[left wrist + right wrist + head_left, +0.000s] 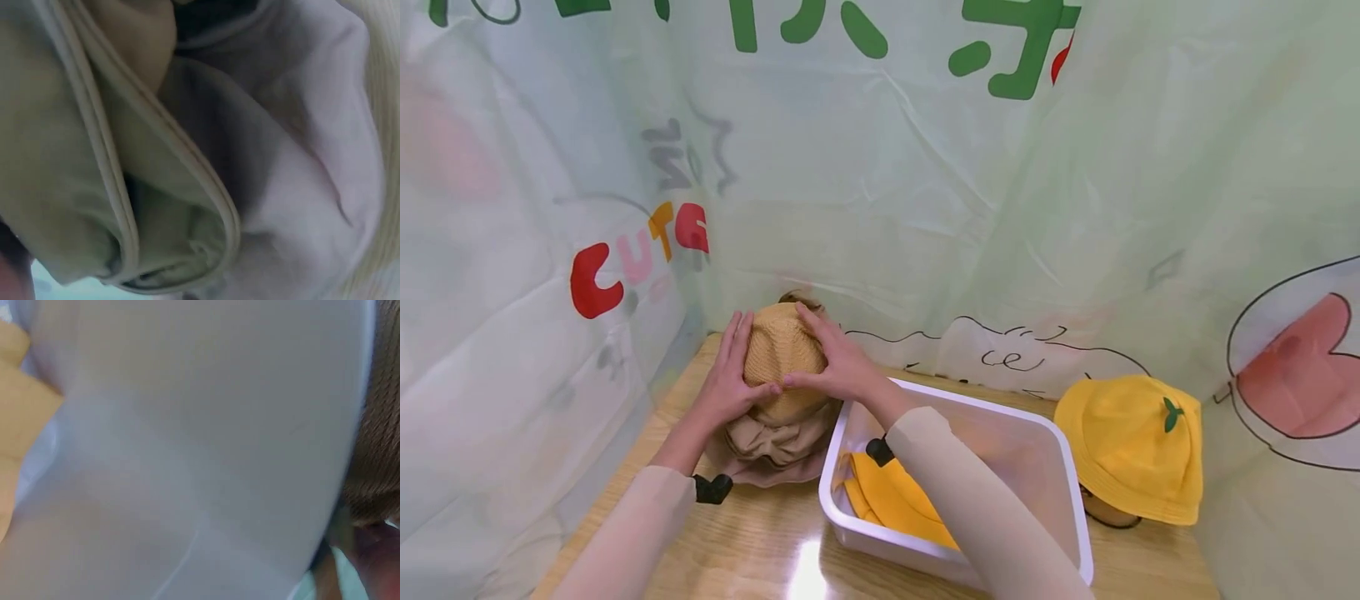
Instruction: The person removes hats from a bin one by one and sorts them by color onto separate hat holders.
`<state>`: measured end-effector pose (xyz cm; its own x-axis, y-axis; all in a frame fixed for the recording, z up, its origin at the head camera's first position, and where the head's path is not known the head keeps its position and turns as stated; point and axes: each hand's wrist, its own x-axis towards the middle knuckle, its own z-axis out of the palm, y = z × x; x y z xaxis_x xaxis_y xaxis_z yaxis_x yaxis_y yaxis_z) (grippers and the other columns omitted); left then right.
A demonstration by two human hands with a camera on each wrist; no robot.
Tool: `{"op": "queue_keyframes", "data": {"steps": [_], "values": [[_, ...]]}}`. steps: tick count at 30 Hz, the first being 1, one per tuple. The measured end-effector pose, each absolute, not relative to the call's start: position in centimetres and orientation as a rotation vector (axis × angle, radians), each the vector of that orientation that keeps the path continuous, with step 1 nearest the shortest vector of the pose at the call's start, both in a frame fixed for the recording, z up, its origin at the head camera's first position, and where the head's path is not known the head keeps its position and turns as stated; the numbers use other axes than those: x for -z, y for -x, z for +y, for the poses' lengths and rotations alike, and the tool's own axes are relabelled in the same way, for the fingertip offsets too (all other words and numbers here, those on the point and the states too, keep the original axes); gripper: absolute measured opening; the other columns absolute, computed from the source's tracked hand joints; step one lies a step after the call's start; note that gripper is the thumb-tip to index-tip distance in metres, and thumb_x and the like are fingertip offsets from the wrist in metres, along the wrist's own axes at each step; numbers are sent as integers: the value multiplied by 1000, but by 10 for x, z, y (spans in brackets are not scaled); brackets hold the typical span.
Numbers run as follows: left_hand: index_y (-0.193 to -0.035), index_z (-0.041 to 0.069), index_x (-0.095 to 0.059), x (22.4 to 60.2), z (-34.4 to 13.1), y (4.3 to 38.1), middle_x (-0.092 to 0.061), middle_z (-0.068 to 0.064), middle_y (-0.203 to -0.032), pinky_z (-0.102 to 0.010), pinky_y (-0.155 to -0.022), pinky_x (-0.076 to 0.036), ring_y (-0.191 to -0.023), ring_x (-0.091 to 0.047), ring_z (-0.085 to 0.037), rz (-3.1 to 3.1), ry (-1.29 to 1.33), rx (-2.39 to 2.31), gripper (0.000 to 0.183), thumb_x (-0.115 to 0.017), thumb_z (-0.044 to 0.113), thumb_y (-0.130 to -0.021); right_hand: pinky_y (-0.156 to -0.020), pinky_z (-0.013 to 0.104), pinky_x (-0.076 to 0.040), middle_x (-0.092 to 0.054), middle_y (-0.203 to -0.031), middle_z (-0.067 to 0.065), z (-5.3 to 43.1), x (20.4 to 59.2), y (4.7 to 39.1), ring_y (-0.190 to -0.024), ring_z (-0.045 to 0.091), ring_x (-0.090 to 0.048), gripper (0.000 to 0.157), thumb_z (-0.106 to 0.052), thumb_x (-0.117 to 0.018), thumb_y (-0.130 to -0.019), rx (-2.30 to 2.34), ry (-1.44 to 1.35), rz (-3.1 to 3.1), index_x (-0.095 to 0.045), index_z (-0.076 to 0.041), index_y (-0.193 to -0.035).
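A woven tan hat (782, 358) sits at the far left of the bench (752, 533), above a crumpled brown hat (782, 446). The left hand (726, 379) and right hand (841, 364) cup it from either side, each grip parted about as wide as its half of the crown, thumbs across the near side. Just right stands a white bin (977, 411), yellow cloth (891, 492) inside; the right sleeve (985, 508) crosses it, hiding part of the contents. Right of the bin is a yellow hat (1127, 450) bearing a green sprout (1171, 414). A pale curtain (850, 183) encloses the bench. Its left side reads "CUTE", the last letter partly cut; low on the far side, "ce". Large green characters are cropped above.
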<state>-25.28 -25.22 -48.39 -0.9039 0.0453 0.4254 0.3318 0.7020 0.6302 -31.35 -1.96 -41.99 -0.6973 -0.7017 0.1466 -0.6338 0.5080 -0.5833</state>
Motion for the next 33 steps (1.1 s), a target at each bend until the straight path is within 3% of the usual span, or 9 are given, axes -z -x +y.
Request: {"op": "queue_keyframes", "data": {"steps": [2, 5, 9, 13, 21, 28, 33], "values": [[-161, 34, 2, 484, -252, 254, 1, -7, -168, -69, -108, -30, -147, -19, -47, -2535, 277, 1035, 126, -64, 86, -67, -112, 60, -33, -15, -166, 16, -23, 420, 313, -147, 40, -29, 106, -59, -73, -82, 917, 1188, 2646, -1, -44, -159], [-162, 27, 1, 488, -250, 255, -1, -9, -168, -69, -108, -30, -147, -21, -47, -2523, 278, 1029, 133, -62, 89, -63, -112, 62, -32, -12, -165, 21, -25, 421, 313, -145, 44, -30, 105, -61, -72, -82, 880, 1145, 2646, 0, -48, -158], [-162, 21, -1, 497, -247, 256, -2, -9, -168, -68, -109, -30, -148, -20, -46, -2491, 271, 1072, 141, -60, 93, -57, -112, 63, -30, -10, -165, 21, -25, 425, 315, -146, 44, -29, 103, -62, -71, -81, 888, 1076, 2627, -1, -52, -156], [-162, 27, 1, 505, -247, 255, -4, -9, -168, -68, -111, -28, -149, -18, -44, -2476, 220, 1138, 142, -65, 91, -54, -111, 63, -33, -11, -166, 19, -25, 429, 319, -145, 43, -32, 103, -61, -73, -81, 904, 1068, 2623, -2, -53, -156], [-162, 25, -10, 498, -256, 251, -11, -12, -167, -68, -110, -29, -148, -21, -44, -2480, 263, 1105, 136, -90, 62, -58, -111, 59, -35, -12, -166, 16, -26, 428, 320, -144, 41, -33, 108, -55, -77, -81, 908, 1112, 2599, -2, -47, -158], [-161, 28, -19, 469, -247, 250, -7, -12, -167, -72, -108, -28, -150, -13, -45, -2477, 442, 822, 131, -72, 85, -56, -111, 61, -35, -9, -166, 18, -24, 426, 315, -147, 43, -27, 107, -60, -73, -82, 878, 1143, 2640, 3, -51, -156], [-161, 31, -19, 469, -241, 252, -9, -12, -167, -74, -107, -27, -148, -10, -49, -2493, 458, 743, 129, -83, 73, -57, -112, 59, -35, -7, -167, 18, -22, 431, 315, -147, 42, -27, 108, -59, -73, -83, 871, 1151, 2645, 7, -52, -155]]}}
